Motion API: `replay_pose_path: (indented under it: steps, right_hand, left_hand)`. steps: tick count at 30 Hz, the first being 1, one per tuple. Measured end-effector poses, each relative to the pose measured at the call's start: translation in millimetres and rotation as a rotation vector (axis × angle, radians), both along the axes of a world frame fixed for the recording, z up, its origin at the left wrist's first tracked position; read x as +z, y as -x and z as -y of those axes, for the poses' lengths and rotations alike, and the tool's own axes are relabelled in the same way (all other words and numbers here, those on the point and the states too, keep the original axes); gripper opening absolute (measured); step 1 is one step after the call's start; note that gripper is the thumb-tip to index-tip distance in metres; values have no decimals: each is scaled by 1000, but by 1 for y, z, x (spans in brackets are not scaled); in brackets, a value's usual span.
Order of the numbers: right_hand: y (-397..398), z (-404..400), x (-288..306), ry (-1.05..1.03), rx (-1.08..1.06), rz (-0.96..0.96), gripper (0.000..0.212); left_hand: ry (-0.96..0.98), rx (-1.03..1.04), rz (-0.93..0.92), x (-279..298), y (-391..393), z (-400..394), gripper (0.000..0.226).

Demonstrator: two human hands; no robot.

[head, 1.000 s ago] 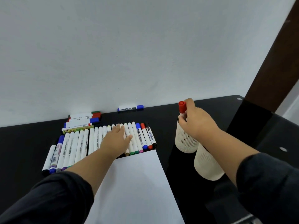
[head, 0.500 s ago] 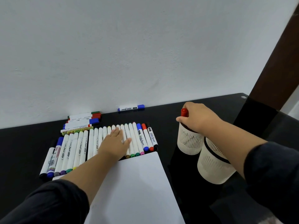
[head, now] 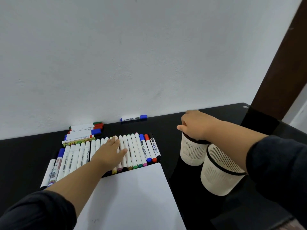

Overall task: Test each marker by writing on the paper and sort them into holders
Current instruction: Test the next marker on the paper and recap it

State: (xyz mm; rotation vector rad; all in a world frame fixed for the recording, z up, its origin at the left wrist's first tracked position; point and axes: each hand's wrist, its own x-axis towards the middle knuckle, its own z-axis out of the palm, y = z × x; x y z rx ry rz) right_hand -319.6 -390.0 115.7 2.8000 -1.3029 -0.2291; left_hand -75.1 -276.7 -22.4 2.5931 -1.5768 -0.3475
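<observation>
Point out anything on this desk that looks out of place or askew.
One blue-capped marker lies alone against the wall, apart from the row of markers and the stacked markers. Nothing else stands out: the paper looks unmarked, both holders stand upright, nothing is spilled.

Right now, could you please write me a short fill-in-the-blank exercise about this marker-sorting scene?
1. The left hand rests on the row of ___.
2. The right hand is over the ___ of the two holders.
3. The sheet of paper is ___ in colour.
4. The lone marker by the wall has a ___ cap.

Missing words: markers; farther; white; blue
</observation>
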Motion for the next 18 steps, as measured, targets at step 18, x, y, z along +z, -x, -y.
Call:
replay_pose_path:
  steps: [18]
  right_hand:
    - [-131,27,-61,70,319,126,36]
  left_hand:
    - [110,-70,17,-16,-17,-9,67]
